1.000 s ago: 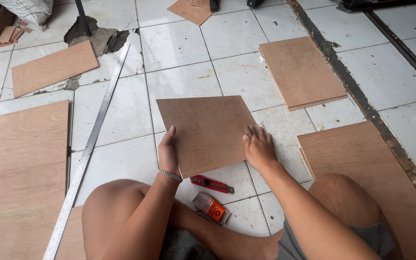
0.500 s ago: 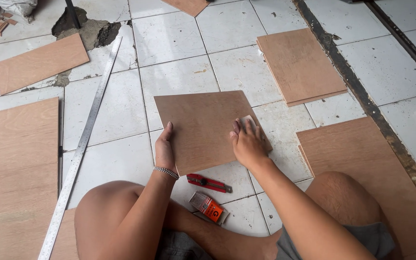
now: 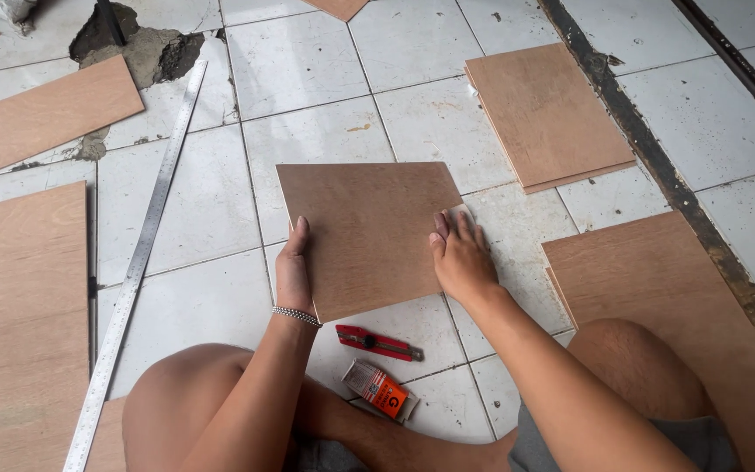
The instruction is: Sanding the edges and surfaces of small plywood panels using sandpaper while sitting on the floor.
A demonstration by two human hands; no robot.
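So, I'm sitting on a white tiled floor (image 3: 203, 201) w/ a thin square plywood panel (image 3: 369, 232) flat in front of my knees, turned a bit off the tile grid. Smooth brown veneer, faint grain, sharp edges. My left hand (image 3: 294, 271) lies along its left edge, fingers straight, thumb side on the board, not gripping; beaded bracelet at the wrist. My right hand (image 3: 460, 258) rests open at the right edge, fingers spread flat, partly on the panel and partly on the tile; can't tell if it presses down. Neither hand is clenched.

Just below the panel: a red utility knife (image 3: 377, 343), and near it a small orange box (image 3: 379, 391), its print too small to read. A long steel ruler (image 3: 137, 262) runs diagonally on the left, bottom end cut off by the frame. Beside it a big plywood sheet (image 3: 19, 315), cut off at the left and bottom. Another sheet (image 3: 666, 306) at right, partly hidden behind my knee. A stack of square panels (image 3: 548, 114) upper right, at least two layers by the edges. An oblong plywood piece (image 3: 50, 114) upper left, next to a broken patch of tile showing grey cement (image 3: 146, 48). Grout lines are dirty, tiles scuffed.
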